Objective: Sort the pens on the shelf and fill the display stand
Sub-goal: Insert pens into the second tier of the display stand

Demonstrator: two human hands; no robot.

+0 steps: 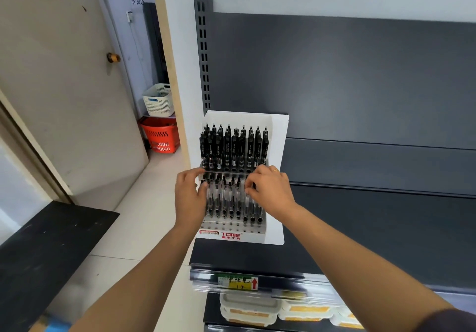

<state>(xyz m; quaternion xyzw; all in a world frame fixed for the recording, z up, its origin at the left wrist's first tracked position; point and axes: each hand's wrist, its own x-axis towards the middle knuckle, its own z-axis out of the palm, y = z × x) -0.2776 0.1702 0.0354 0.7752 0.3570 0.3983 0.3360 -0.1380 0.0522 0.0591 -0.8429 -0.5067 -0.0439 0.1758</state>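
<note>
A white tiered display stand [277,177] with a red logo stands at the left end of a dark grey shelf [373,228]. Its back tier holds several black pens [233,146] upright. Its front tier holds several clear-barrelled pens [226,200] upright. My left hand [189,195] grips the stand's left side at the front tier, fingers curled round its edge. My right hand [270,190], with a ring on one finger, is at the front tier's right side and pinches the tops of the clear pens there. Those pens are partly hidden by the hand.
The shelf stretches to the right of the stand. Below it a price rail carries a yellow label [237,282], over stacked lidded boxes [257,308]. On the left are a door [64,86], a white basket [158,99] on a red basket [161,135], and a black mat [38,254].
</note>
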